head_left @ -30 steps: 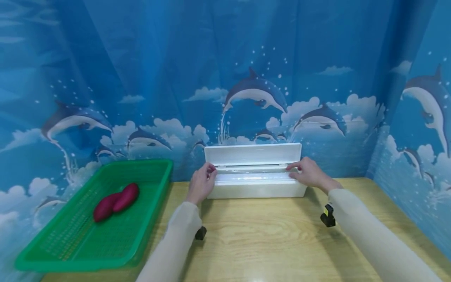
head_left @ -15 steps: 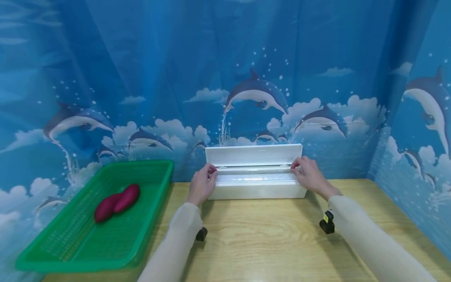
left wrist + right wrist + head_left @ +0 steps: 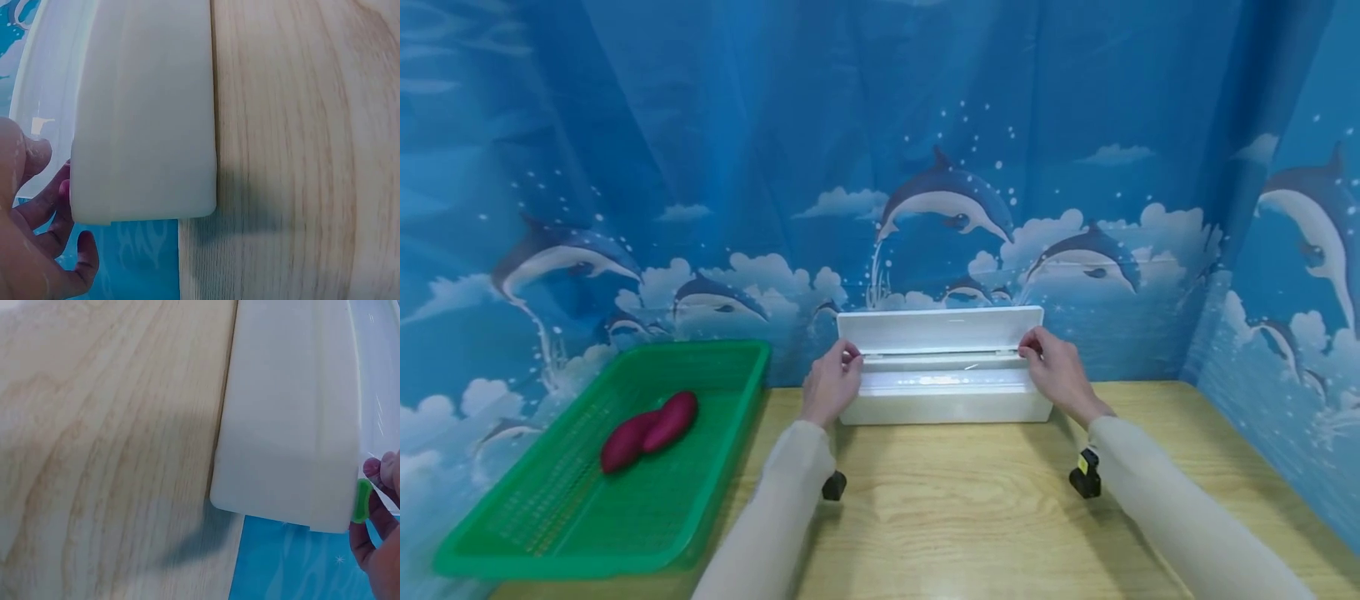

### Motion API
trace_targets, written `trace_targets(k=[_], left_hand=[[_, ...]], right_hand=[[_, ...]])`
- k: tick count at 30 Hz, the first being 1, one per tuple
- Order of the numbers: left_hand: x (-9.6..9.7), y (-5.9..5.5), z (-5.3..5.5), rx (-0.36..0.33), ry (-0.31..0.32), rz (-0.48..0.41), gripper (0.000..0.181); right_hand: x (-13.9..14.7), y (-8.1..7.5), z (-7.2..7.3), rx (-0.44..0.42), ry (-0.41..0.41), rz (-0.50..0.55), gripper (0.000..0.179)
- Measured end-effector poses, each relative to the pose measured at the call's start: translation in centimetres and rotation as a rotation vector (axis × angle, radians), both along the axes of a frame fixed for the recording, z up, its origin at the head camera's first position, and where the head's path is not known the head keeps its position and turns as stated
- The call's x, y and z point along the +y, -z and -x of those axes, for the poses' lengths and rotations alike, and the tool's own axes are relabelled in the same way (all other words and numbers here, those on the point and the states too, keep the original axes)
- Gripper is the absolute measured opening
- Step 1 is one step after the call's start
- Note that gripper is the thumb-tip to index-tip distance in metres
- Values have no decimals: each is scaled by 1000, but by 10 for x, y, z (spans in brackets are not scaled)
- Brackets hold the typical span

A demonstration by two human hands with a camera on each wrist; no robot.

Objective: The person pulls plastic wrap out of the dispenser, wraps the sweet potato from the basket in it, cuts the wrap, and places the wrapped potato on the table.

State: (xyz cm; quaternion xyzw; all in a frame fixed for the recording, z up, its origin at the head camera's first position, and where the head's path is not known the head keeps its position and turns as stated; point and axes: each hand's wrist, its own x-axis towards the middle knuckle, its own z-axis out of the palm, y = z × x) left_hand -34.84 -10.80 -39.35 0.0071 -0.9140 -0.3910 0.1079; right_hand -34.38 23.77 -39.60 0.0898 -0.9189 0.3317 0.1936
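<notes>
Left hand (image 3: 832, 385) at the left end of a long, narrow white plastic box (image 3: 946, 408); right hand (image 3: 1058, 379) at its right end. The box lies between the two sets of fingers, on the pale wood-grain surface (image 3: 955, 500). Both sets bent, thumb and fingertips close together on the narrow side; whether they pinch anything I cannot tell. In the left wrist view the box wall hides some left fingertips.

Right wrist view: a small bright-green piece (image 3: 362, 501) at the box end, right beside the right fingers; cannot tell if gripped.

White flat lid (image 3: 940, 331) stands raised, just behind the fingertips, spanning the gap between the hands. Shiny pale strip (image 3: 943, 379) along the box interior, also between the hands.

Left of the left fingers, well apart: green plastic perforated basket (image 3: 572, 567). In it, two smooth dark-red oblong pieces touching, the nearer piece (image 3: 623, 443) and the farther piece (image 3: 672, 422).

Behind lid and fingers, a blue dolphin-print curtain (image 3: 775, 125) closes off the far side. Below the hands, a small black device at each wrist, left device (image 3: 833, 485) and right device (image 3: 1085, 475), beside pale sleeves (image 3: 767, 508).
</notes>
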Motion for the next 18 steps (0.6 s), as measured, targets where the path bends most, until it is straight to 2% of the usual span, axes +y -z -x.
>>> trace_targets(k=[4,7,11,15,18], left_hand=[[-1,-3,1,15,6,4,11],[-1,-4,1,53,17,2,12],[0,-5,2,96,25,-15,13],[1,-7,1,124,21,-7,13],[2,-10,1,148,28,3,13]], right_hand=[[-2,-2,1,33,14,12,11],[-1,-5,0,45,15,11,13],[2,-10,0,51,-18,-50,20],[5,-15,-2,10,-45,-123,22],[7,-18,-3,-29,-33,-115,22]])
